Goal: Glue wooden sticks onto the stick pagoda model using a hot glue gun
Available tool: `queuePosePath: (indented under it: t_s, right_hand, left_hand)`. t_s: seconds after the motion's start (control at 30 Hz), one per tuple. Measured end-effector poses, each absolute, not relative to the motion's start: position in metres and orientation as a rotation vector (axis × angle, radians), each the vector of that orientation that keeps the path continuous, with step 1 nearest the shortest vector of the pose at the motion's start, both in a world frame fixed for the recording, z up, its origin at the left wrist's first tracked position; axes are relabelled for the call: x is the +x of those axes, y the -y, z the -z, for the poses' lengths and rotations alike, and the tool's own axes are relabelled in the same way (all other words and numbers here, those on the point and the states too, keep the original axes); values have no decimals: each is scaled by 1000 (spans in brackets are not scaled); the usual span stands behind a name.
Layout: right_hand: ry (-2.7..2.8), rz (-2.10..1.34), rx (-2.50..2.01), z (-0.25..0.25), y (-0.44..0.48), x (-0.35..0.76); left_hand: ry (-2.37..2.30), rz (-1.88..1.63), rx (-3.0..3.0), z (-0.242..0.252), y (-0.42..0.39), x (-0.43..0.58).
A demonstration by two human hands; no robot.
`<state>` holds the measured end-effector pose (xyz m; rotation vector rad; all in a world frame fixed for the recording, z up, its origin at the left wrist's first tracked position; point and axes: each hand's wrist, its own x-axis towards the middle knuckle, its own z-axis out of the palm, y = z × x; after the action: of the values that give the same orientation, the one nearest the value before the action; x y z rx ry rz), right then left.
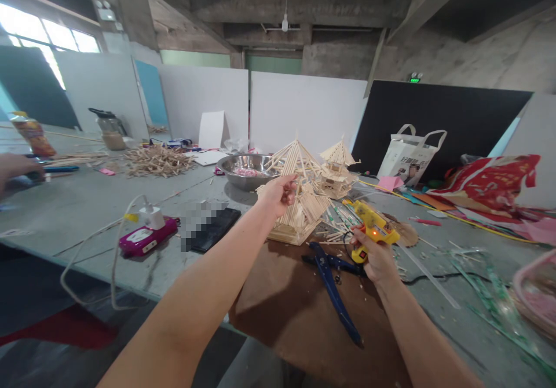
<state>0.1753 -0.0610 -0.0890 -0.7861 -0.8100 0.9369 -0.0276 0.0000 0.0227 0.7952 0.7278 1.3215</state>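
Note:
A pagoda-like model of thin wooden sticks (310, 205) stands before me, with a pointed roof frame. My left hand (280, 196) reaches to its upper part, fingers curled together; whatever they pinch is too small to make out. In my right hand (379, 260) is a yellow hot glue gun (371, 220), its orange light lit and its nozzle toward the model. A clear glue stick (428, 275) juts from its back. Blue-handled pliers (332, 292) lie on the brown board (278, 301) below. Behind stands a smaller stick pavilion (336, 171).
A steel bowl (243, 188) and a heap of sticks (158, 161) sit behind to the left. A black phone (214, 230) and a purple power strip (147, 238) with a looping cable lie left. At far left appears another person's hand (17, 171). Green-tinted packaging (490, 289) is right.

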Motion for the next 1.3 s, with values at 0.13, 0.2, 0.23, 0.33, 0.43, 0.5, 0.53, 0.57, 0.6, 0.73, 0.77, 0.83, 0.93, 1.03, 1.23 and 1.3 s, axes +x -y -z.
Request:
queuePosePath:
  t_s: [0.13, 0.2, 0.23, 0.33, 0.43, 0.5, 0.53, 0.57, 0.6, 0.73, 0.77, 0.83, 0.93, 1.03, 1.23, 1.3]
  right_hand:
    - [812, -934, -788, 88, 61, 175]
    - [813, -932, -782, 89, 61, 175]
    - [815, -932, -779, 89, 60, 175]
    - [821, -933, -779, 89, 60, 175]
    - [810, -935, -783, 89, 61, 174]
    - [802, -940, -781, 88, 61, 174]
    - [800, -942, -781, 88, 62, 174]
    - [799, -943, -780, 88, 62, 174]
    - [800, -944, -780, 88, 62, 174]
    - [800, -946, -776, 88, 62, 174]
    - [796, -945, -777, 88, 61, 174]
    - [789, -948, -779, 88, 61, 174]
    - [786, -950, -781, 88, 61, 174]
    - [789, -955, -780, 89, 61, 175]
    - [792, -959, -778, 89, 61, 176]
    - [792, -955, -773, 89, 61, 175]
  left_hand:
    - [-725, -1325, 791, -22, -2, -28]
    - [-721, -1330, 793, -22, -2, -28]
    - [-723, -1333, 795, -22, -2, -28]
    - [-727, -1338, 799, -21, -2, -28]
    - [-725, -1332, 806, -22, -1, -28]
    - [-727, -1329, 812, -22, -1, -28]
    - [-729, -1328, 815, -22, 0, -28]
    - [-730, -1329, 816, -22, 0, -28]
    - [-732, -1331, 814, -23, 0, -28]
    - [-737, -1328, 808, -23, -1, -27]
    - [-737, -1325, 808, -23, -1, -27]
    - [-737, -1324, 811, -23, -2, -27]
    - [-748, -1329, 819, -22, -2, -28]
    - [-757, -1333, 829, -22, -1, -27]
    - [-753, -1348, 821, -22, -2, -26]
    - [-754, -1347, 820, -22, -2, -26]
